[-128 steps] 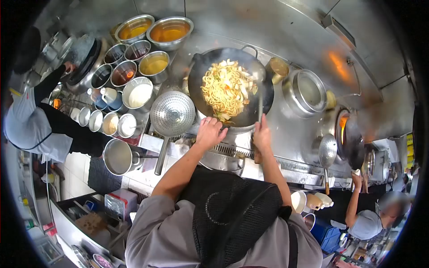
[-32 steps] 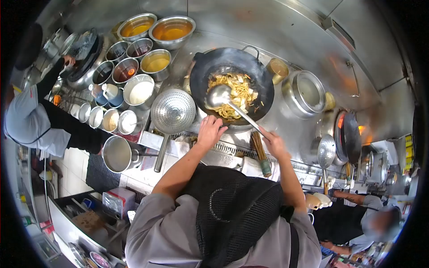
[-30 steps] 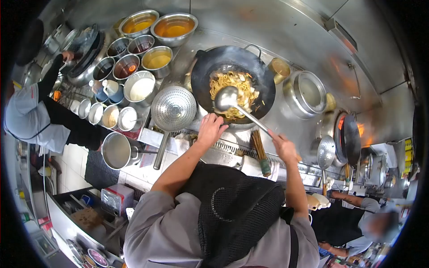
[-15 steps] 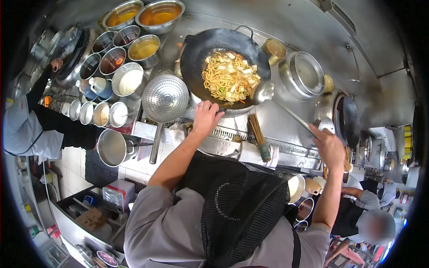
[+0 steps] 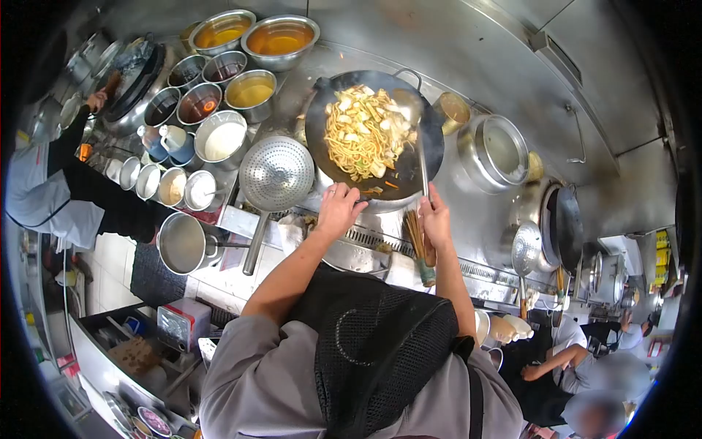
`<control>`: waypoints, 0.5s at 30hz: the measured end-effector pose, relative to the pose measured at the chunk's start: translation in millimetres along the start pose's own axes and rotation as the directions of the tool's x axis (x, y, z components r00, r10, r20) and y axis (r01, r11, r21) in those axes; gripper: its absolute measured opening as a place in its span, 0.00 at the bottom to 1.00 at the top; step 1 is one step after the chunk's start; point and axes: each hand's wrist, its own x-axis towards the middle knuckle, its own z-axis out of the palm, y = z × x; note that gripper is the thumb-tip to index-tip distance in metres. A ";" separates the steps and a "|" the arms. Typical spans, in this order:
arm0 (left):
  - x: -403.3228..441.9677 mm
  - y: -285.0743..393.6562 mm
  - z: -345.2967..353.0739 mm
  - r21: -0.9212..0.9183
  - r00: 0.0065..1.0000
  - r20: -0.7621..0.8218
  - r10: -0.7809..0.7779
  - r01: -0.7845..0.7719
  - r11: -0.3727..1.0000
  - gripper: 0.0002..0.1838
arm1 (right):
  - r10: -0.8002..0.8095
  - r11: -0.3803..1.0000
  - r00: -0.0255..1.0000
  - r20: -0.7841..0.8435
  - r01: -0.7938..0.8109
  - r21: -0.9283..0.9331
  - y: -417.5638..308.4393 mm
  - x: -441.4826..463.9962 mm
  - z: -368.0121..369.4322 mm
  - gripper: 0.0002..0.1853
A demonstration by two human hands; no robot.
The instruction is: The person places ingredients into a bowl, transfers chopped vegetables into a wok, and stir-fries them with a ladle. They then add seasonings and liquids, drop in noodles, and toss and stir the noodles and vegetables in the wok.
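A dark wok (image 5: 322, 154) stands on the stove, with noodles and pale vegetable pieces (image 5: 365, 135) heaped in it. My left hand (image 5: 338, 210) is at the wok's near rim, its fingers bent over the edge; a cloth lies just below it. My right hand (image 5: 436, 218) is closed around the handle of a ladle (image 5: 423, 164). The ladle's bowl is blurred at the right side of the noodles. A bundled bamboo brush (image 5: 426, 272) lies beside and partly behind my right hand.
A perforated strainer (image 5: 276, 174) rests left of the wok. Bowls of yellow liquid (image 5: 281, 42) and several sauce pots (image 5: 221, 137) stand beyond it. Right of the wok is a steel pot (image 5: 493, 150). One co-worker (image 5: 51, 190) stands at far left; others are at lower right.
The ladle has swung from the wok's right outer edge back into the noodles, and my right hand has come left, nearer the wok. My left hand remains at the rim.
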 end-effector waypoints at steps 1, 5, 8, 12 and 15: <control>-0.1 0.0 0.1 0.000 1.000 0.000 -0.006 0.006 1.000 0.14 | -0.070 0.997 0.996 -0.047 0.069 -0.028 -5.3 6.9 2.5 0.28; 1.1 -2.4 -0.8 -0.019 0.999 0.040 -0.023 0.024 1.000 0.14 | 0.048 0.989 0.998 -0.038 -0.053 -0.139 -26.9 40.5 16.3 0.28; 2.4 -2.6 -2.8 -0.014 0.999 0.034 0.005 -0.004 1.000 0.14 | 0.102 0.982 0.989 0.105 -0.117 0.149 -18.8 54.8 44.1 0.30; 1.8 0.2 -5.4 -0.015 0.999 0.041 -0.007 0.007 1.000 0.14 | 0.057 0.983 0.951 0.305 -0.107 0.149 -8.2 44.3 49.0 0.29; 2.2 0.3 -5.3 -0.023 1.000 0.028 -0.008 0.008 1.000 0.14 | 0.065 0.996 0.936 0.346 -0.042 -0.075 23.8 29.3 23.2 0.29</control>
